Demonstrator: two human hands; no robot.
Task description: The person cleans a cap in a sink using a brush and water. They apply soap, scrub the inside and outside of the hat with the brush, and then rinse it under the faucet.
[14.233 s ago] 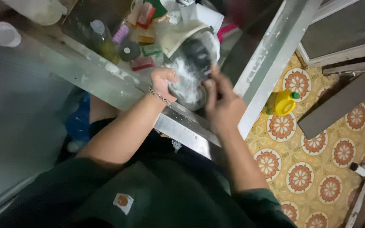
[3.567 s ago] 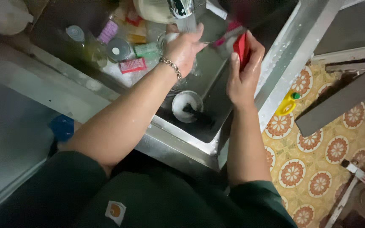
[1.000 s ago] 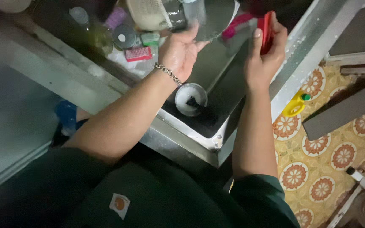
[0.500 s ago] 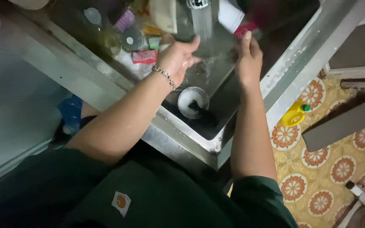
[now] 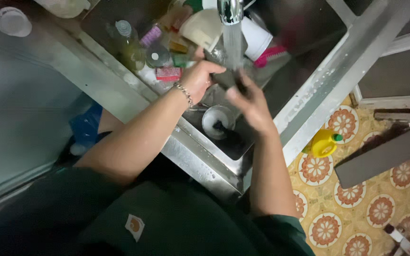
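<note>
Both my hands meet under the running tap (image 5: 230, 9) over the steel sink (image 5: 309, 97). My left hand (image 5: 199, 78), with a chain bracelet on the wrist, grips a small dark item (image 5: 225, 78) in the water stream (image 5: 234, 45). My right hand (image 5: 248, 103) is blurred, and its fingertips pinch the same dark item from the near side. I cannot tell what the item is. Below my hands a round white drain strainer (image 5: 218, 124) sits in the sink floor.
At the sink's back stand a clear bottle (image 5: 128, 42), a red scrub pad (image 5: 168, 73), a white cup (image 5: 255, 40) and a pink brush (image 5: 272, 53). A white lid (image 5: 13, 21) lies on the counter at left. A yellow bottle (image 5: 323, 142) stands on the patterned floor.
My hands came down and together under the tap; water now runs. The red thing my right hand held earlier is gone from it, and the camera has shifted.
</note>
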